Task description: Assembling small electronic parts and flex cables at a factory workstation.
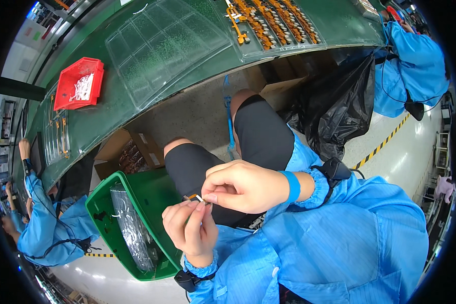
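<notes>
Above my lap, my left hand (pixel 191 228) and my right hand (pixel 248 188) meet at the fingertips. Both are closed in a pinch on a small orange flex cable (pixel 192 196), mostly hidden by the fingers. A narrow white strip (pixel 200 198) shows on it, between the two hands. Which fingers press on the strip itself I cannot tell. My right wrist wears a blue band (pixel 292 186).
Ahead, a green table (pixel 96 126) bears a red bin (pixel 100 81) of white strips, a clear tray (pixel 162 55) and a tray of orange flex cables (pixel 273 25). A green bin (pixel 99 205) stands left of my legs, a black bag (pixel 334 111) hangs at right. Co-workers sit at both sides.
</notes>
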`<state>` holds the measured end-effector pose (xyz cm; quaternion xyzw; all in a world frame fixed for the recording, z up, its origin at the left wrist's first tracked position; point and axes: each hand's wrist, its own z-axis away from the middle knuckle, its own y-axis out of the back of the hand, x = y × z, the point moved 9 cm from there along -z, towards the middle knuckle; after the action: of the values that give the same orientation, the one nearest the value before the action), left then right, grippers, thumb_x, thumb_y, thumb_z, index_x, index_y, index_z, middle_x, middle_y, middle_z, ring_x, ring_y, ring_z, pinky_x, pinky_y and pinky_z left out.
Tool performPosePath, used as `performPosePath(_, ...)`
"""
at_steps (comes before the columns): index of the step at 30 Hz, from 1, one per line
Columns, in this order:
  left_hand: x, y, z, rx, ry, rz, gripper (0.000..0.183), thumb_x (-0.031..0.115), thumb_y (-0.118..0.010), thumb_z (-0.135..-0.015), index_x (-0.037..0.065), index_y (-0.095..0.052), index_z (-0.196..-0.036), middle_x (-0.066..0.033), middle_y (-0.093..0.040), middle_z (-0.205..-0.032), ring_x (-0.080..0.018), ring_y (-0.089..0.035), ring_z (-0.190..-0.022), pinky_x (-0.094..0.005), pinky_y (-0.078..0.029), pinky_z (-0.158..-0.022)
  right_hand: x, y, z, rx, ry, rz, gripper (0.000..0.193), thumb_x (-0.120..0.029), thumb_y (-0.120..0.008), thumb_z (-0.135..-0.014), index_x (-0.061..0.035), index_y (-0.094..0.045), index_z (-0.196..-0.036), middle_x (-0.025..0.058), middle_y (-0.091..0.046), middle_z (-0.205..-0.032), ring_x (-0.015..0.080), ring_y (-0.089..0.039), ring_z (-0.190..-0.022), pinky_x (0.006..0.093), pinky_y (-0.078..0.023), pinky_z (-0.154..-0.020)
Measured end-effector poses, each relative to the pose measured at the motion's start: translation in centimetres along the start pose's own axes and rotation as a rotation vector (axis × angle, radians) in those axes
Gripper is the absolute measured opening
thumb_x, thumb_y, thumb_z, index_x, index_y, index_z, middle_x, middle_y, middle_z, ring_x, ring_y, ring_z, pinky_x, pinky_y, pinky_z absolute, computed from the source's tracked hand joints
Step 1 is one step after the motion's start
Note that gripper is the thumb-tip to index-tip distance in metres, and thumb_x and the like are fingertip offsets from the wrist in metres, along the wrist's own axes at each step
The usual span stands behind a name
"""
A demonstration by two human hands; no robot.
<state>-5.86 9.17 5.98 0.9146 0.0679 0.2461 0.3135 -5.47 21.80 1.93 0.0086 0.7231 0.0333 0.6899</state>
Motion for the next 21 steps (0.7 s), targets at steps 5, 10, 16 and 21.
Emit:
performPosePath(5,-0.3,-0.3,-0.1,-0.032,0.060,0.102,0.017,-0.006,-0.069,-0.076,0.000,-0.060,-0.089,-0.0112,-0.057,-0.087,-0.0264,-0.058,-0.079,-0.0357,-0.052,-0.067,-1.0,-0.2,0.4,-0.088,0.123,0.078,0.010,-0.009,-0.059,-0.089,0.0007,-0.061,-0.088,0.0108,-0.056,-0.077,0.0241,-0.055,-0.069,0.0345,-0.045,-0.062)
performPosePath(10,0.0,-0.6,-0.3,-0.063,0.090,0.054,0.012,-0.006,-0.066,-0.078,-0.002,-0.057,-0.085,-0.0124,-0.056,-0.084,-0.0261,-0.057,-0.076,-0.0340,-0.050,-0.064,-1.8,-0.2,1.0,-0.085,0.237,0.152,0.010,-0.009,-0.057,-0.088,0.0003,-0.060,-0.086,0.0144,-0.058,-0.079,0.0328,-0.059,-0.078,0.0414,-0.048,-0.069)
performPosePath(16,-1.1,-1.4,0.1,-0.114,0.340,0.202,0.009,-0.005,-0.060,-0.084,-0.002,-0.051,-0.084,-0.0135,-0.054,-0.087,-0.0232,-0.054,-0.078,-0.0299,-0.046,-0.069,-2.0,-0.3,1.6,-0.068,0.262,0.305,0.009,-0.011,-0.058,-0.088,-0.0016,-0.059,-0.088,0.0127,-0.055,-0.080,0.0321,-0.059,-0.078,0.0409,-0.049,-0.068)
performPosePath(21,-2.7,-0.5,0.8,-0.016,0.516,0.304,0.006,0.001,-0.054,-0.091,-0.001,-0.049,-0.089,-0.0126,-0.052,-0.092,-0.0190,-0.051,-0.080,-0.0271,-0.043,-0.073,-2.0,-1.1,1.8,-0.096,0.291,0.330,0.007,-0.009,-0.058,-0.087,-0.0021,-0.059,-0.086,0.0121,-0.055,-0.080,0.0311,-0.060,-0.078,0.0400,-0.050,-0.066)
